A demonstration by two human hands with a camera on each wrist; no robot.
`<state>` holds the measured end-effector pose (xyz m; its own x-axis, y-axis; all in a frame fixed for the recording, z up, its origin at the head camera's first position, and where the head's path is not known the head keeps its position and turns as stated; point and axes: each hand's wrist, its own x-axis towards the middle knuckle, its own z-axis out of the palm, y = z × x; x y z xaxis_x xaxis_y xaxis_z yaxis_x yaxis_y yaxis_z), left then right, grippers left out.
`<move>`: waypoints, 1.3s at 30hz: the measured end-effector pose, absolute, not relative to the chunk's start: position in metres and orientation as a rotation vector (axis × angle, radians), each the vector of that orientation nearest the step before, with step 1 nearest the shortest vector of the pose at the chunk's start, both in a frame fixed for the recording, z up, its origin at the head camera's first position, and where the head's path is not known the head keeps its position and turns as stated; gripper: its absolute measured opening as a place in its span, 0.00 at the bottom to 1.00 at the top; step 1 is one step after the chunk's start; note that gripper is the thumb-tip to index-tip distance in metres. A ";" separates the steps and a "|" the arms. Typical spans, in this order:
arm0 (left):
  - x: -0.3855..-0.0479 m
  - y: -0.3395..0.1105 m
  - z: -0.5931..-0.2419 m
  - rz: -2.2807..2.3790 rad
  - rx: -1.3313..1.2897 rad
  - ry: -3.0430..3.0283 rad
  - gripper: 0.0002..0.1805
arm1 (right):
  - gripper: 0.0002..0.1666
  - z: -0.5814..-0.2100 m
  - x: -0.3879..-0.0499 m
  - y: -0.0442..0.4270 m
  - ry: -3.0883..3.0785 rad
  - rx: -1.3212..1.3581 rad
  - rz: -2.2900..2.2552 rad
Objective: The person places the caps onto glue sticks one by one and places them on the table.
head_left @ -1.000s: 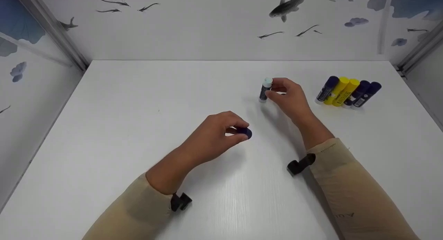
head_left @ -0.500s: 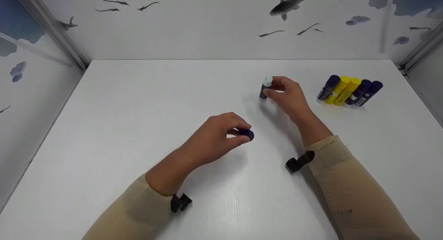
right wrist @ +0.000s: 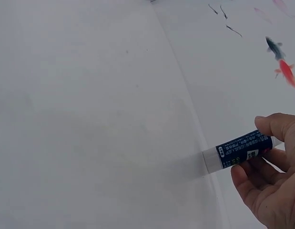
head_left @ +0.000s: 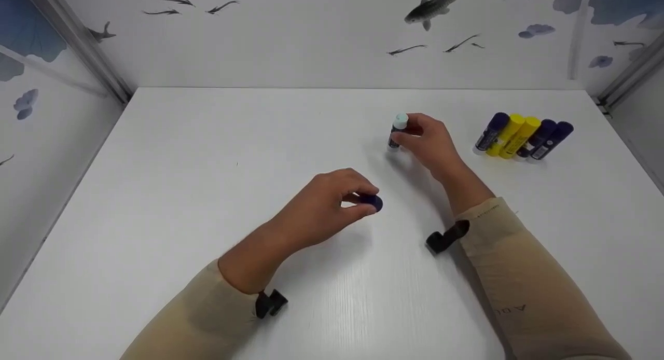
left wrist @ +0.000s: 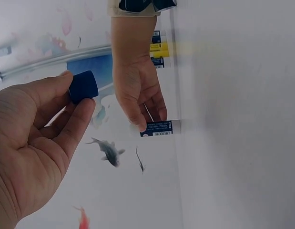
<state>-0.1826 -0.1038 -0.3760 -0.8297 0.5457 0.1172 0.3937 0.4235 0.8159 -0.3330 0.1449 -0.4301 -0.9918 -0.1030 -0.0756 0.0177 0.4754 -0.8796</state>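
Observation:
A dark blue glue stick cap (head_left: 372, 202) is pinched between the thumb and fingers of my left hand (head_left: 332, 207), which hovers over the middle of the table. In the left wrist view the cap (left wrist: 84, 87) shows its smooth blue side. Farther back, my right hand (head_left: 428, 142) grips an uncapped glue stick (head_left: 397, 132) by its dark label, with its pale top upward. The right wrist view shows the printed label and clear base of the glue stick (right wrist: 242, 150), held between thumb and fingers. Whether its base touches the table is hard to tell.
Several capped glue sticks stand in a tight row at the back right, among them a dark blue one (head_left: 491, 133) and a yellow one (head_left: 520, 137). The white table (head_left: 207, 194) is bounded by a back wall (head_left: 311, 49) printed with fish and by side panels.
My left hand has shifted slightly to the right with the cap. The right hand and its glue stick have barely moved, and both grips look the same.

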 end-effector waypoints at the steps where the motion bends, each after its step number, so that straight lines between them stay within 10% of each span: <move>1: -0.183 -0.104 -0.376 1.368 0.842 2.506 0.14 | 0.27 -0.430 -0.333 0.145 2.597 -0.076 -1.542; 39: -0.182 -0.100 -0.377 1.364 0.920 2.493 0.12 | 0.22 -0.435 -0.335 0.147 2.585 -0.137 -1.586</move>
